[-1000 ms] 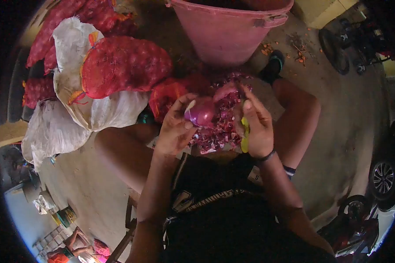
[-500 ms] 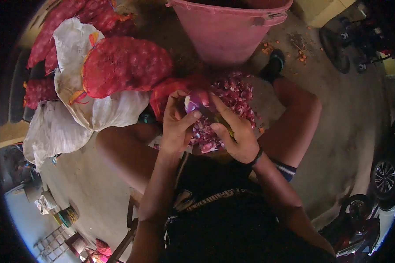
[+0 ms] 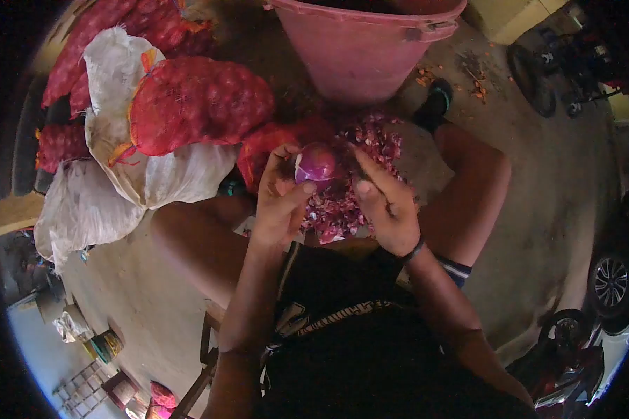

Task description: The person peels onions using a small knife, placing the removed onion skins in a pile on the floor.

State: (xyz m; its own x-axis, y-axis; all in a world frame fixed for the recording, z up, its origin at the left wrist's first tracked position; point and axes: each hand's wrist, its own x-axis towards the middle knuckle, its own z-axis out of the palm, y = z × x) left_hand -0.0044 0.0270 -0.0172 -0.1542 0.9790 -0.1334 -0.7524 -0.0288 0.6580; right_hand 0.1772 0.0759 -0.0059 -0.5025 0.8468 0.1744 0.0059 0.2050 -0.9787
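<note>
A purple-red onion [image 3: 317,162], smooth and shiny with a pale patch on its left side, rests in my left hand [image 3: 278,202]. The fingers curl behind it and the thumb presses its lower edge. To the right, apart from the onion, my right hand [image 3: 393,213] has its index finger pointing up and its thumb bent. Its palm side is shadowed, and a narrow thing there is too dark to make out. Below both hands lies a heap of purple onion skins [image 3: 335,213] between the legs.
A large pink tub [image 3: 374,56] stands ahead. Red mesh sacks of onions, one full sack [image 3: 203,105] nearest, lie at the left with white woven sacks [image 3: 91,206]. Orange scraps [image 3: 479,91] are scattered on the floor. A vehicle wheel [image 3: 611,281] shows at far right.
My right hand has drawn away from the onion to the right and turned. The yellow-green strip seen in it before is out of sight. The left hand keeps the onion in nearly the same place.
</note>
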